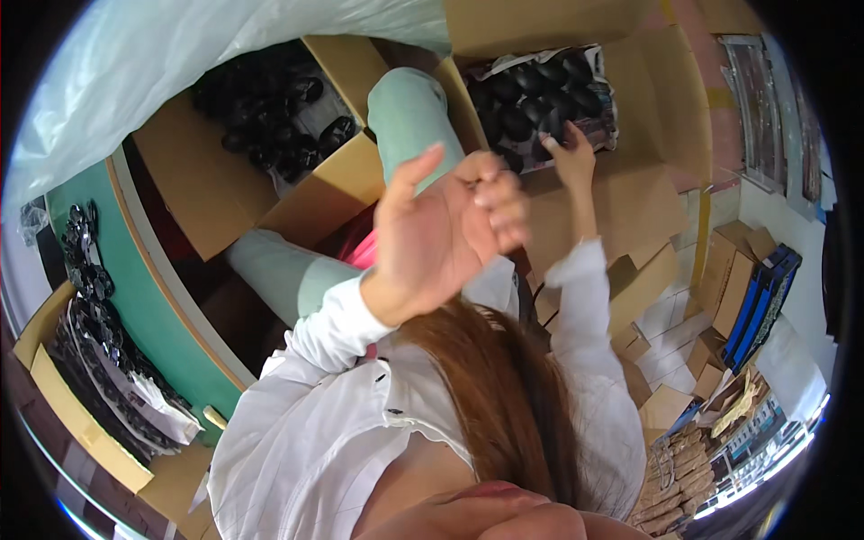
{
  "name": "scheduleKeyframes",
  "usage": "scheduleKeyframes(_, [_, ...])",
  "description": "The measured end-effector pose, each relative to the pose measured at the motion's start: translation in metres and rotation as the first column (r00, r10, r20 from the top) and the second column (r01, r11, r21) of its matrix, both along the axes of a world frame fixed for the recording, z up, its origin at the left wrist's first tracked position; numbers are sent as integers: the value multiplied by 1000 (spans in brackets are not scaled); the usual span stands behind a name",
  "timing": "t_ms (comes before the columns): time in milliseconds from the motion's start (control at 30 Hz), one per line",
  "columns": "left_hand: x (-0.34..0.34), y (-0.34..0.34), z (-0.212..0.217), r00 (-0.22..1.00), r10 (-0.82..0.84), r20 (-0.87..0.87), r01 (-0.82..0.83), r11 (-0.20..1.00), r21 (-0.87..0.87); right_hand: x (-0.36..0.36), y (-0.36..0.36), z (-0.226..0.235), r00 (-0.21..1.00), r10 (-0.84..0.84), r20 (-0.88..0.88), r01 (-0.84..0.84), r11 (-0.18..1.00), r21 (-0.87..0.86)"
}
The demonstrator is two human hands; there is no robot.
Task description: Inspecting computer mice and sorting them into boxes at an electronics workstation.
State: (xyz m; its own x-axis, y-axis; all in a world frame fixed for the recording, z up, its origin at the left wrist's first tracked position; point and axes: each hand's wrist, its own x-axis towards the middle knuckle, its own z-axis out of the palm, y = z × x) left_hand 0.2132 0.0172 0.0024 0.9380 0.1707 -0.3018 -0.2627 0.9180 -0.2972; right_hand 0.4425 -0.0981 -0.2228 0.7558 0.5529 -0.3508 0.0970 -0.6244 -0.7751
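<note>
Head view: well left of the left grip point(441, 234), a green desk point(153, 261) carries glossy black pieces point(87, 256). Nearer that grip, up-left, the left carton point(193, 184) stands between the pale-green trouser legs point(409, 117), probably for easy reach, holding dark pieces point(283, 130). The left grip itself is raised, fingers loosely curled (its edges blur), with nothing visible in it. To its upper right, the right grip point(573, 157) reaches into the right carton point(670, 99), fingertips touching rounded black pieces point(531, 81); whether they clasp one I cannot tell. Outspread flaps seemingly leave access.
</note>
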Motion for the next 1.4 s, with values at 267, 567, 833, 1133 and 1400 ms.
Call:
scheduleKeyframes(267, [17,3,51,679,331,655,-415,909,-28,41,9,-199,854,517,-62,-375,529,-761])
scheduleKeyframes(567, [5,23,37,808,194,556,-294,951,95,20,18,-179,781,622,60,-342,506,-791])
scheduleKeyframes(833, [-13,41,38,842,93,532,-193,972,135,27,28,-151,796,597,95,-327,557,-764])
scheduleKeyframes(1133, [-17,45,35,852,72,518,-159,979,125,8,59,-113,806,580,117,-342,618,-708])
scheduleKeyframes(1400, [-21,45,32,855,81,512,-162,980,116,32,52,-202,819,561,119,-353,656,-667])
